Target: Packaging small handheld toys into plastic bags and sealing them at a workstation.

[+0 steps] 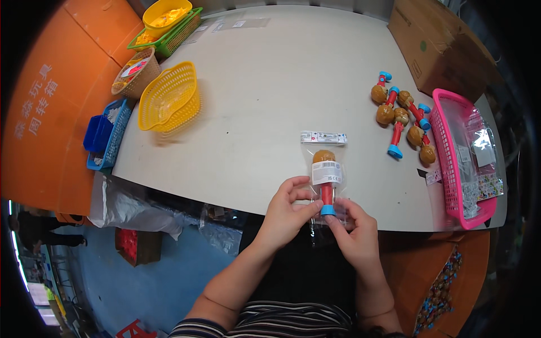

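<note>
At the table's near edge lies a clear plastic bag (345, 147) with a patterned header strip. Inside it is a toy (327, 194) with a brown round head, red stem and blue base; a white label covers part of it. My left hand (290, 211) is closed on the bag's left side, thumb beside the blue base. From the other side, my right hand (355, 228) pinches the bag near its lower right. The bag's open-looking lower end hangs past the table edge between my hands.
Several similar toys (397, 115) lie at right, beside a pink basket (442, 149) of clear bags and a cardboard box (439, 45). A yellow basket (189, 101), a tan basket (147, 70) and a blue basket (117, 135) line the left. An orange bin (473, 265) holds many toys below right.
</note>
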`<action>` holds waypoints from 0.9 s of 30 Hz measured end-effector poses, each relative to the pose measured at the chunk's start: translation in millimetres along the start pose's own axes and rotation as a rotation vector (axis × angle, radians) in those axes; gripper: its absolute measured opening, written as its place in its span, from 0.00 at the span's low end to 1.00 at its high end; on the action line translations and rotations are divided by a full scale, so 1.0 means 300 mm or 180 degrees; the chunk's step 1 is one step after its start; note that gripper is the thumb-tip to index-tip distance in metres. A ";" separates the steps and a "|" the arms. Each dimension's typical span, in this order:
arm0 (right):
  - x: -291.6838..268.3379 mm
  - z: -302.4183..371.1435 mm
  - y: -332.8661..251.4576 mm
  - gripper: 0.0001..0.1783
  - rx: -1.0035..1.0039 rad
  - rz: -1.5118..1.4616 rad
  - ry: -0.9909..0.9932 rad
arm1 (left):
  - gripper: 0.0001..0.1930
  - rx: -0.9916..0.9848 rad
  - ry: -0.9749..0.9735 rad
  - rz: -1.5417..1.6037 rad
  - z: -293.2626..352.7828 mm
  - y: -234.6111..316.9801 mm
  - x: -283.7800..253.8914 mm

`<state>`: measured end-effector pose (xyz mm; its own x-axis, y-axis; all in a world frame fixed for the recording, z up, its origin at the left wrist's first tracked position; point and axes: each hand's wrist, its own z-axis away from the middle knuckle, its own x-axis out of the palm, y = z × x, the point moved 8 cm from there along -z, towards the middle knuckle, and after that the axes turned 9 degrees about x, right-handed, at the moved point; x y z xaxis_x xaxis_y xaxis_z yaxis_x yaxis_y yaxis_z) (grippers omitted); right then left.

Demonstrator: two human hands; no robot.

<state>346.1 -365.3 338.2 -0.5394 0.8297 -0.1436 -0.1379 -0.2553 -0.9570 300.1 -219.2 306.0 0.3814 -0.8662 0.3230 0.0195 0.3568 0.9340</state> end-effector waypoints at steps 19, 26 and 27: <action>0.004 0.001 -0.026 0.04 -0.0912 0.1559 0.1388 | 0.22 -0.0451 -0.0267 0.0152 0.025 -0.074 0.022; 0.038 -0.007 -0.058 0.05 -0.1196 0.1839 0.1301 | 0.23 -0.0499 -0.0108 0.0237 0.046 -0.061 0.003; 0.036 -0.004 -0.062 0.05 -0.1192 0.1842 0.1295 | 0.24 -0.0509 -0.0054 0.0170 0.050 -0.051 -0.009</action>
<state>343.9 -351.0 354.1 -0.0847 0.7509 -0.6549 0.3981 -0.5771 -0.7131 284.8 -227.4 293.1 0.3701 -0.8498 0.3753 0.1471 0.4525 0.8795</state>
